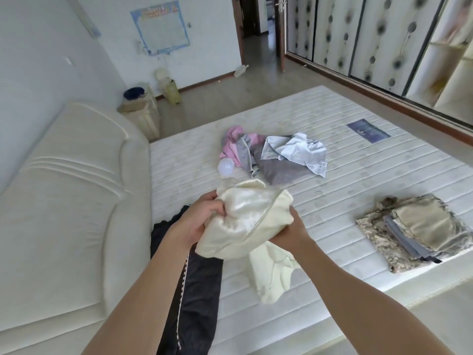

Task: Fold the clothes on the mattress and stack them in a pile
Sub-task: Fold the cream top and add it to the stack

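garment: cream satin garment [245, 221], shiny, bunched, tail hanging; held above mattress [358, 175]
left hand [202, 219]: fingers curled, gripping its left edge
right hand [289, 231]: clutching its right side from beneath
pile: folded stack [414, 231] at mattress right

Both hands are up over the near middle of the mattress [332, 160], the left hand [202, 219] gripping the bunched garment [245, 224] on its left side, the right hand [291, 231] holding it on the right, part of it hanging down between the forearms. Beyond them, at the mattress centre, lies a heap of unfolded clothes [276, 155], with a light bulb [225, 167] at its near left edge. To the right, near the mattress edge, sits the folded stack [414, 229]. Below the left forearm a long garment [189, 290] lies beside the headboard [71, 196], which runs along the left. A nightstand [143, 111] stands at far left, a wardrobe [384, 42] at far right.
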